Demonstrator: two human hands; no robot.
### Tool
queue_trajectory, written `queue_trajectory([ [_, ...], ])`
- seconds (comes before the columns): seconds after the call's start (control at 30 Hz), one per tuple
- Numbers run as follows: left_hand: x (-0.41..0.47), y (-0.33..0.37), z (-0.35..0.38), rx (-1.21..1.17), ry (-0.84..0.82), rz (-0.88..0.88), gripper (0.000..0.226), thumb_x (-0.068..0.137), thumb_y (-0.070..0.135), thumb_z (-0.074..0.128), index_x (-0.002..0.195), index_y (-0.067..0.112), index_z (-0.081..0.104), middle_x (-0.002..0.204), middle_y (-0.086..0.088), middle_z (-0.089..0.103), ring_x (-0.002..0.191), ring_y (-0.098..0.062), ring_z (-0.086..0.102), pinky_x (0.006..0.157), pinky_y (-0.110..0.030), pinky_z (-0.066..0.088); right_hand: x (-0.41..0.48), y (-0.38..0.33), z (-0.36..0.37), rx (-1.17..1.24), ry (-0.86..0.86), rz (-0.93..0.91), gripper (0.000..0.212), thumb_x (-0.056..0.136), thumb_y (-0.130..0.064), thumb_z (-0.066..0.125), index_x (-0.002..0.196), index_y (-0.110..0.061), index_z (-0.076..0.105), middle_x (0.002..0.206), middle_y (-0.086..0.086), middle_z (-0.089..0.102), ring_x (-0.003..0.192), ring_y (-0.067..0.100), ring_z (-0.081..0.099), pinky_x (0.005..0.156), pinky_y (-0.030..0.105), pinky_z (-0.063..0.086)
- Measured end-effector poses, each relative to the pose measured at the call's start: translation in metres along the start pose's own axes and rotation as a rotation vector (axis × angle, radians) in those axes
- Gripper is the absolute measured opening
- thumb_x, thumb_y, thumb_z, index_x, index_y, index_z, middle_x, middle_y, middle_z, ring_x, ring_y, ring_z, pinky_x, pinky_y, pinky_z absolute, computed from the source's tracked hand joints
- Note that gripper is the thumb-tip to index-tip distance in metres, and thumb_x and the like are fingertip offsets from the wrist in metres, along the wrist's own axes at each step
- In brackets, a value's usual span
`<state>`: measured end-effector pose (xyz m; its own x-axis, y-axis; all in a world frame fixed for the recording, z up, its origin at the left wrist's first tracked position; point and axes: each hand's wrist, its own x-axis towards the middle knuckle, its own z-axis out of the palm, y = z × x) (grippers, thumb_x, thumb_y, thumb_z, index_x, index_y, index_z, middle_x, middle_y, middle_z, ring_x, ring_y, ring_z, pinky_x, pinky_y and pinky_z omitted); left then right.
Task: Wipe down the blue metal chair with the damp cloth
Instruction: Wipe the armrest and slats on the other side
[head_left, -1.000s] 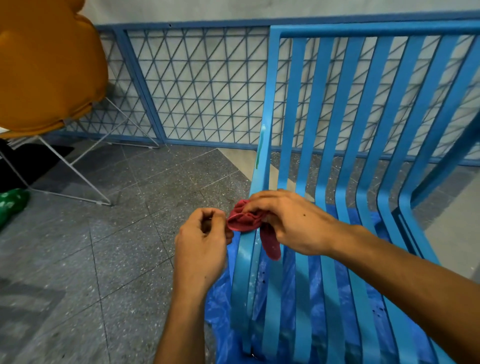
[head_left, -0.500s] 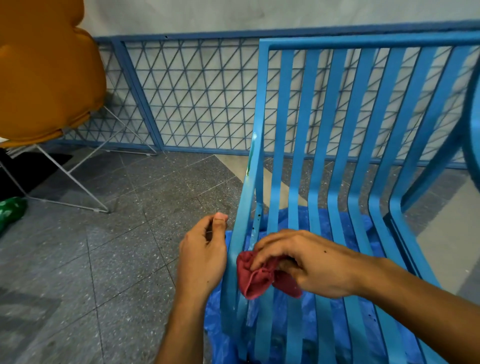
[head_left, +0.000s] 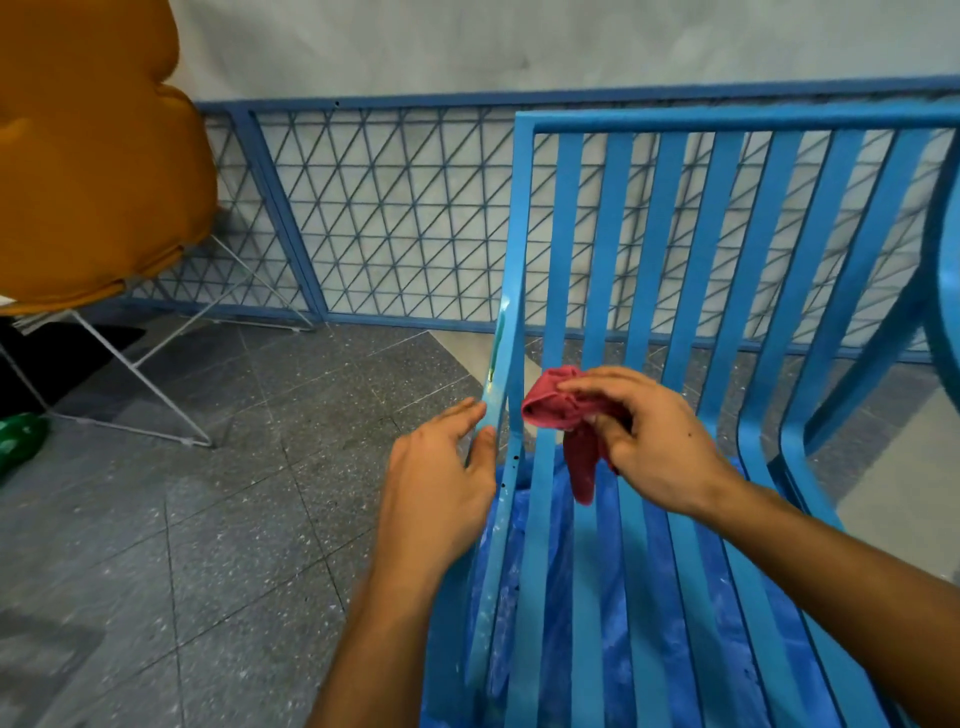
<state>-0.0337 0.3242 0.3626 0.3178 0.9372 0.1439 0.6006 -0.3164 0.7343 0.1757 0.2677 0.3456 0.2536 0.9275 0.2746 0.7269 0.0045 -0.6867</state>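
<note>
The blue metal chair (head_left: 644, 249) with vertical slats fills the right half of the view, seen from its front. My right hand (head_left: 649, 441) holds a bunched red cloth (head_left: 561, 410) against the leftmost slats where the back curves into the seat; a tail of cloth hangs down. My left hand (head_left: 441, 483) lies at the chair's left side rail with fingers straight, fingertips and thumb touching the rail's edge.
Blue plastic sheet (head_left: 613, 597) lies under the seat. An orange chair (head_left: 88, 156) on a thin white wire frame stands at the left. A blue mesh fence (head_left: 395, 218) runs behind. A green object (head_left: 18, 431) lies at the far left on the grey tiled floor.
My right hand has carried the cloth down along the left slats and back up toward the curve. My left hand, earlier loosely curled, has opened and reached the side rail.
</note>
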Motion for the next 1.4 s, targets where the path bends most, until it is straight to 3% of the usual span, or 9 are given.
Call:
queue_trajectory([
  [0.13, 0.039, 0.023, 0.009, 0.299, -0.023, -0.023, 0.042, 0.095, 0.048, 0.060, 0.129, 0.024, 0.065, 0.116, -0.001, 0.074, 0.106, -0.023, 0.068, 0.089, -0.035, 0.052, 0.048, -0.008, -0.005, -0.066, 0.168, 0.000, 0.043, 0.089, 0.003, 0.061, 0.122, -0.022, 0.071, 0.129, -0.003, 0.062, 0.121, 0.016, 0.058, 0.113, 0.028, 0.040],
  [0.27, 0.048, 0.016, 0.036, 0.391, 0.039, -0.052, 0.022, 0.093, 0.038, 0.063, 0.098, 0.020, 0.074, 0.096, 0.001, 0.073, 0.076, -0.015, 0.059, 0.069, -0.028, 0.048, 0.101, -0.014, -0.020, -0.129, 0.293, 0.033, 0.040, 0.091, -0.001, 0.058, 0.126, -0.017, 0.069, 0.130, 0.000, 0.060, 0.121, 0.020, 0.057, 0.105, 0.016, 0.032],
  [0.4, 0.043, -0.004, 0.047, 0.229, 0.148, 0.002, 0.016, 0.092, 0.035, 0.064, 0.087, 0.022, 0.073, 0.086, 0.012, 0.063, 0.081, -0.008, 0.055, 0.075, -0.023, 0.049, 0.151, -0.024, -0.029, -0.189, 0.331, 0.023, 0.040, 0.094, -0.003, 0.057, 0.131, -0.017, 0.065, 0.134, 0.002, 0.057, 0.124, 0.021, 0.054, 0.105, 0.016, 0.030],
  [0.57, 0.047, -0.010, 0.051, 0.200, 0.216, 0.060, 0.012, 0.085, 0.031, 0.072, 0.079, 0.021, 0.076, 0.084, 0.013, 0.066, 0.077, -0.006, 0.053, 0.072, -0.024, 0.049, 0.200, -0.026, -0.007, -0.285, 0.215, -0.032, 0.049, 0.088, 0.003, 0.060, 0.132, -0.020, 0.064, 0.136, 0.000, 0.056, 0.126, 0.025, 0.051, 0.113, 0.033, 0.039],
  [0.7, 0.047, -0.011, 0.052, 0.210, 0.169, 0.075, 0.011, 0.090, 0.035, 0.067, 0.087, 0.026, 0.073, 0.086, 0.019, 0.054, 0.085, -0.003, 0.051, 0.077, -0.016, 0.041, 0.205, -0.022, 0.019, -0.359, -0.012, 0.049, 0.054, 0.087, -0.002, 0.070, 0.136, -0.021, 0.061, 0.141, 0.003, 0.051, 0.130, 0.027, 0.047, 0.117, 0.039, 0.035],
  [0.87, 0.051, -0.011, 0.055, 0.222, 0.214, 0.081, 0.011, 0.083, 0.030, 0.069, 0.078, 0.021, 0.066, 0.079, 0.010, 0.055, 0.077, -0.012, 0.052, 0.068, -0.026, 0.046, 0.182, -0.017, 0.046, -0.426, -0.062, -0.022, 0.055, 0.085, -0.001, 0.070, 0.136, -0.020, 0.062, 0.141, 0.000, 0.051, 0.128, 0.026, 0.047, 0.112, 0.037, 0.041],
  [1.1, 0.051, -0.011, 0.055, 0.229, 0.193, 0.057, 0.016, 0.086, 0.032, 0.061, 0.093, 0.018, 0.059, 0.091, 0.004, 0.054, 0.083, -0.017, 0.054, 0.073, -0.032, 0.049, 0.140, -0.020, 0.048, -0.358, -0.192, -0.037, 0.052, 0.084, 0.000, 0.068, 0.130, -0.023, 0.067, 0.134, -0.002, 0.058, 0.122, 0.021, 0.056, 0.105, 0.033, 0.047],
  [1.23, 0.046, -0.005, 0.052, 0.097, 0.297, 0.062, 0.020, 0.089, 0.021, 0.051, 0.108, 0.022, 0.044, 0.100, 0.005, 0.049, 0.086, -0.017, 0.053, 0.068, -0.033, 0.049, 0.110, -0.025, 0.051, -0.304, -0.242, -0.073, 0.055, 0.080, 0.004, 0.068, 0.128, -0.025, 0.069, 0.134, -0.004, 0.060, 0.123, 0.018, 0.057, 0.107, 0.029, 0.046],
  [1.4, 0.041, -0.004, 0.049, 0.037, 0.433, 0.161, 0.028, 0.087, 0.013, 0.049, 0.115, 0.014, 0.045, 0.110, -0.002, 0.051, 0.096, -0.019, 0.051, 0.070, -0.030, 0.047, 0.082, -0.031, 0.053, -0.288, -0.266, -0.105, 0.050, 0.083, -0.006, 0.070, 0.127, -0.029, 0.068, 0.132, -0.007, 0.062, 0.121, 0.015, 0.058, 0.103, 0.024, 0.044],
])
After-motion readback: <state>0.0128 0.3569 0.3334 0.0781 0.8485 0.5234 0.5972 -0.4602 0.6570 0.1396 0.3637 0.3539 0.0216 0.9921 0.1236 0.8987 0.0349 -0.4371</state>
